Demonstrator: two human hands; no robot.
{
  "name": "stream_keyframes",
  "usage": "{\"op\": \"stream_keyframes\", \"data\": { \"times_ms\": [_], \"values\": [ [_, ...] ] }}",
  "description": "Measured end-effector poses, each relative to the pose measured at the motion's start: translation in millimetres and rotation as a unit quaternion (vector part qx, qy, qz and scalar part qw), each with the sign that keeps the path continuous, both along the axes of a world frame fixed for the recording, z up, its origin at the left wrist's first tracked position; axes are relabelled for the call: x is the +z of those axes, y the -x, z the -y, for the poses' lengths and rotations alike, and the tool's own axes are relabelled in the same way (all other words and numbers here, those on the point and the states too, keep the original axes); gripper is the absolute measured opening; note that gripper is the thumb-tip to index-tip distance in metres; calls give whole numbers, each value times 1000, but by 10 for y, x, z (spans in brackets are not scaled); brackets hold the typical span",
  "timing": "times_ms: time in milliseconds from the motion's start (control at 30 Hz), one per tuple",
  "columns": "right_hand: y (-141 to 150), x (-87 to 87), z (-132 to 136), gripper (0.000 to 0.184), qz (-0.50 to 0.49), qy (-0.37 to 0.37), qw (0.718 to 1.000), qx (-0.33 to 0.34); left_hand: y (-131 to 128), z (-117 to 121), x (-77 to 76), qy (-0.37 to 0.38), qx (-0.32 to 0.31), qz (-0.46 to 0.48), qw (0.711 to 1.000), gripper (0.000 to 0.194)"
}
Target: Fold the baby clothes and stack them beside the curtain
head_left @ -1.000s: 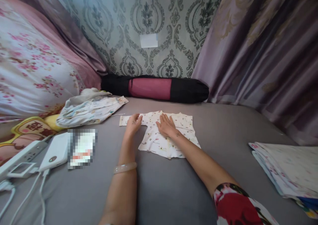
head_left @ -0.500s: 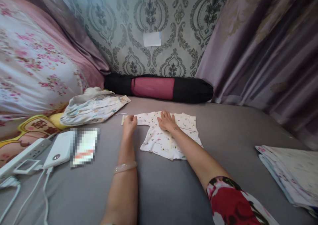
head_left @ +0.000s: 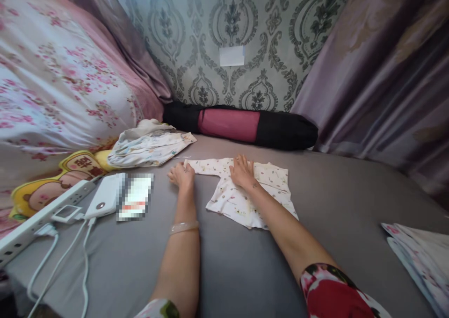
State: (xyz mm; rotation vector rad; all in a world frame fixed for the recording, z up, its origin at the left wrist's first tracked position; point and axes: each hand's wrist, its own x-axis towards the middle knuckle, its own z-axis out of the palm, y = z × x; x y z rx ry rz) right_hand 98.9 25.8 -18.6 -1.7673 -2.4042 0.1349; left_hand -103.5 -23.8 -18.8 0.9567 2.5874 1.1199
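Note:
A small white baby shirt [head_left: 233, 203] with a tiny scattered print lies spread on the grey sheet. One sleeve [head_left: 206, 167] stretches out to the left; on the right side no sleeve sticks out, and a fold line crosses the body. My left hand [head_left: 181, 174] is at the cuff end of that sleeve, fingers loosely bent and apart, thumb side by the cuff. Flat on the upper chest of the shirt rests my right hand [head_left: 242, 172], its fingers extended. That hand and forearm cover part of the shirt's middle.
Left are crumpled printed clothes [head_left: 149, 147], a yellow cartoon cushion [head_left: 42, 194], a power strip [head_left: 38, 222], a white power bank [head_left: 105, 198] with cables, and a blurred-out item [head_left: 136, 198]. A black-and-red roll bag [head_left: 228, 124] lies by the wall. Folded cloths [head_left: 421, 257] lie right.
My left hand has slid leftward along the sleeve to its cuff end, and its fingers have spread. My right hand stays on the chest of the shirt. The view has turned slightly left.

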Motion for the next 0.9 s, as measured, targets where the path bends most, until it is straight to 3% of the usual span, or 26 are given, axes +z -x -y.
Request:
{"op": "stream_keyframes", "data": {
  "times_ms": [200, 533, 733, 900],
  "values": [
    [183, -5, 132, 56, -32, 33, 997, 64, -12, -10, -54, 9, 57, -5, 998, 39],
    [249, -10, 54, 57, -23, 71, 996, 40, -148, 8, 43, 112, 86, -52, 989, 40],
    [328, 45, -60, 54, 16, 88, 996, 21, -149, -3, 56, 111, 94, -53, 988, 38],
    [355, 214, -119, 54, 47, 149, 987, 19, -124, -41, 34, 106, 99, -40, 989, 36]
  ]
}}
